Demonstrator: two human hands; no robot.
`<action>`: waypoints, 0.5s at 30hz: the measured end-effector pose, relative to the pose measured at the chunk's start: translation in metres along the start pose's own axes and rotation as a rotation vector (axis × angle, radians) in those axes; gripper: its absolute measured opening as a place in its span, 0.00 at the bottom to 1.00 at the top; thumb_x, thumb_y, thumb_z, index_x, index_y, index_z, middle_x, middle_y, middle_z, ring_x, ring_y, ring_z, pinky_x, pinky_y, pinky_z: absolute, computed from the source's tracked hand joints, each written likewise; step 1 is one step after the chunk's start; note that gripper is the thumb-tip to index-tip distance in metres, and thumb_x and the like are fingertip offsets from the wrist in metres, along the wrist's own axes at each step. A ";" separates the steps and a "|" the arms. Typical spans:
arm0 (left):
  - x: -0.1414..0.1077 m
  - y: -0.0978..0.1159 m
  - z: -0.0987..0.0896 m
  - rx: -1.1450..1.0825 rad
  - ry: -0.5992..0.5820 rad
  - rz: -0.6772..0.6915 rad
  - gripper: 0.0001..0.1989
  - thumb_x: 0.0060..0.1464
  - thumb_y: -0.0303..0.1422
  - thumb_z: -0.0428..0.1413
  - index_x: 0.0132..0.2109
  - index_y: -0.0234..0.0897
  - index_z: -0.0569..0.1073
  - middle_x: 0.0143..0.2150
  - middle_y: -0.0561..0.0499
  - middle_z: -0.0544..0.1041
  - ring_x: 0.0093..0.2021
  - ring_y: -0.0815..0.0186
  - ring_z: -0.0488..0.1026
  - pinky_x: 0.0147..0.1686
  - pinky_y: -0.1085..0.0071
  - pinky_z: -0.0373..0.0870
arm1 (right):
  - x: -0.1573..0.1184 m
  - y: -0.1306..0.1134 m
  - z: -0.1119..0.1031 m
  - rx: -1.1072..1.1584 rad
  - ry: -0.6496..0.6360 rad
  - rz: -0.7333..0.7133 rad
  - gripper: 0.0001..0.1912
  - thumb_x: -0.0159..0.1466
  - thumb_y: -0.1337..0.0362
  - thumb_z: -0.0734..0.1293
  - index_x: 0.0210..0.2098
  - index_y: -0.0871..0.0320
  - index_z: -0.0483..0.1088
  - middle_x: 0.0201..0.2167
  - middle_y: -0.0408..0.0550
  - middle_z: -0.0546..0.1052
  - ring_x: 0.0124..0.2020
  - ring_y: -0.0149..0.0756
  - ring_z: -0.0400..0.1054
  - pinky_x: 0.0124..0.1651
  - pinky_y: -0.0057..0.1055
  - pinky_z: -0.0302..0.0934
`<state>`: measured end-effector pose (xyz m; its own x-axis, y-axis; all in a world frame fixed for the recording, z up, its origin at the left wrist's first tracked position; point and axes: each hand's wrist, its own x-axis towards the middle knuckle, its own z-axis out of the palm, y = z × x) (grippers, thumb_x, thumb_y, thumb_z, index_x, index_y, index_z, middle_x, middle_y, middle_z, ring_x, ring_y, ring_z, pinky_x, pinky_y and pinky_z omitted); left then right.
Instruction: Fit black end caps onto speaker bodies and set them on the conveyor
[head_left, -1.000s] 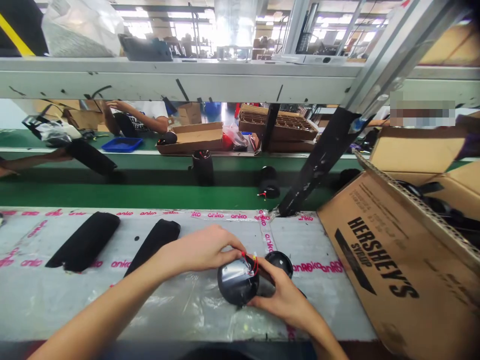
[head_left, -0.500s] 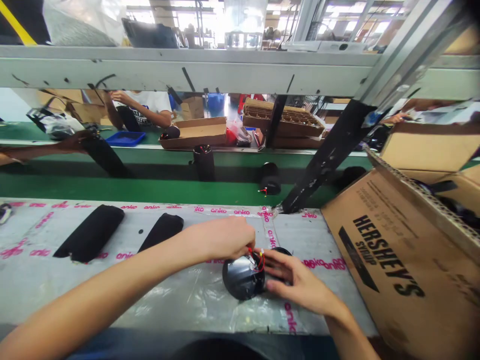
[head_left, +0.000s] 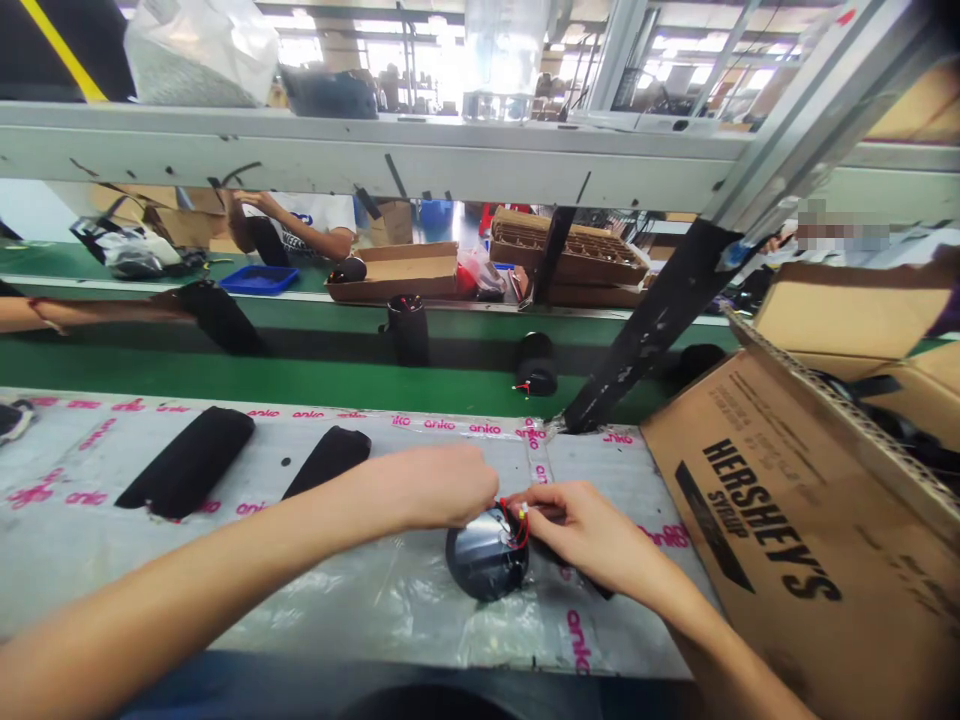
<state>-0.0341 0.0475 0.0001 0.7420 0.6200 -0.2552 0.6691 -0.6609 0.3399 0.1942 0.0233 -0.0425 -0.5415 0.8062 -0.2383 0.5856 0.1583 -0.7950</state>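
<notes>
A glossy black round part lies on the plastic-covered bench, with thin red wires and a small white connector at its upper right. My left hand is closed at the part's far edge; its fingertips are hidden, so what they hold cannot be made out. From the right, my right hand pinches at the red wires with thumb and forefinger. Beneath that hand shows a dark object, mostly covered. To the left lie a black fabric-covered cylinder and another black piece, partly behind my left forearm.
A cardboard box stands close at right, beside a slanted black-wrapped post. Beyond the bench, a green belt carries black cylinders. Another person's hand touches one at left. A metal beam crosses above.
My right hand has closed from spread fingers to a pinch at the red wires. My left hand has shifted slightly left. The co-worker's arm at left has moved a little; the view has tilted slightly.
</notes>
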 end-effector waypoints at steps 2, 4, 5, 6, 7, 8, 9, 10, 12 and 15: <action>0.001 0.008 0.009 0.054 0.059 -0.010 0.13 0.63 0.22 0.57 0.30 0.35 0.82 0.26 0.46 0.82 0.26 0.60 0.79 0.32 0.69 0.71 | 0.002 -0.008 -0.003 -0.075 -0.013 0.005 0.16 0.71 0.62 0.64 0.36 0.59 0.84 0.25 0.43 0.81 0.26 0.34 0.72 0.30 0.28 0.55; 0.001 0.014 0.016 0.092 0.106 -0.009 0.13 0.62 0.20 0.59 0.30 0.35 0.81 0.27 0.45 0.82 0.28 0.58 0.80 0.36 0.67 0.75 | 0.005 -0.017 -0.006 -0.154 -0.024 0.003 0.16 0.69 0.64 0.64 0.34 0.59 0.83 0.21 0.42 0.78 0.23 0.32 0.68 0.28 0.28 0.51; 0.001 0.015 0.019 0.107 0.124 -0.005 0.12 0.62 0.20 0.59 0.30 0.36 0.80 0.27 0.45 0.82 0.28 0.57 0.81 0.37 0.67 0.76 | 0.007 -0.021 -0.006 -0.193 -0.028 -0.001 0.16 0.69 0.64 0.64 0.33 0.59 0.83 0.20 0.42 0.77 0.22 0.32 0.66 0.28 0.28 0.50; 0.001 0.015 0.021 0.120 0.138 0.000 0.12 0.62 0.20 0.59 0.30 0.36 0.80 0.27 0.45 0.82 0.29 0.57 0.81 0.38 0.66 0.76 | 0.009 -0.025 -0.007 -0.232 -0.033 -0.006 0.15 0.68 0.65 0.64 0.33 0.59 0.83 0.20 0.42 0.77 0.21 0.31 0.64 0.28 0.28 0.50; 0.001 0.014 0.022 0.132 0.147 0.006 0.12 0.61 0.20 0.60 0.30 0.36 0.79 0.27 0.45 0.83 0.29 0.57 0.82 0.38 0.66 0.77 | 0.010 -0.028 -0.007 -0.270 -0.040 -0.011 0.14 0.67 0.66 0.65 0.32 0.59 0.82 0.20 0.42 0.76 0.21 0.30 0.62 0.28 0.29 0.49; 0.000 0.013 0.022 0.141 0.153 0.013 0.12 0.60 0.20 0.60 0.29 0.36 0.79 0.27 0.45 0.83 0.29 0.57 0.82 0.38 0.66 0.77 | 0.012 -0.032 -0.006 -0.308 -0.047 -0.013 0.13 0.66 0.67 0.65 0.30 0.59 0.81 0.19 0.43 0.76 0.20 0.30 0.60 0.27 0.29 0.48; 0.000 0.012 0.021 0.150 0.156 0.021 0.12 0.60 0.20 0.61 0.29 0.37 0.79 0.27 0.45 0.82 0.29 0.56 0.82 0.38 0.66 0.77 | 0.013 -0.035 -0.006 -0.346 -0.054 -0.012 0.13 0.65 0.68 0.65 0.28 0.59 0.80 0.19 0.44 0.76 0.20 0.29 0.57 0.27 0.30 0.47; 0.000 0.010 0.020 0.156 0.159 0.029 0.12 0.59 0.20 0.61 0.28 0.37 0.79 0.26 0.45 0.82 0.29 0.56 0.81 0.37 0.65 0.76 | 0.014 -0.038 -0.006 -0.383 -0.061 -0.011 0.13 0.65 0.69 0.65 0.26 0.60 0.79 0.18 0.45 0.76 0.19 0.29 0.55 0.26 0.31 0.46; 0.000 0.007 0.015 0.162 0.164 0.045 0.12 0.58 0.22 0.62 0.27 0.37 0.79 0.26 0.46 0.82 0.28 0.57 0.81 0.35 0.66 0.76 | 0.016 -0.042 -0.005 -0.446 -0.082 -0.016 0.14 0.64 0.71 0.65 0.24 0.60 0.77 0.19 0.48 0.77 0.19 0.29 0.54 0.26 0.33 0.44; 0.002 0.003 0.009 0.161 0.182 0.059 0.11 0.58 0.25 0.63 0.27 0.39 0.79 0.25 0.47 0.81 0.27 0.58 0.80 0.34 0.66 0.75 | 0.020 -0.046 -0.008 -0.502 -0.121 -0.045 0.13 0.64 0.72 0.65 0.26 0.60 0.78 0.23 0.52 0.81 0.21 0.33 0.62 0.28 0.34 0.46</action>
<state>-0.0306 0.0429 -0.0080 0.7698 0.6348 -0.0671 0.6339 -0.7479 0.1972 0.1610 0.0363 -0.0062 -0.6209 0.7257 -0.2963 0.7615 0.4687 -0.4477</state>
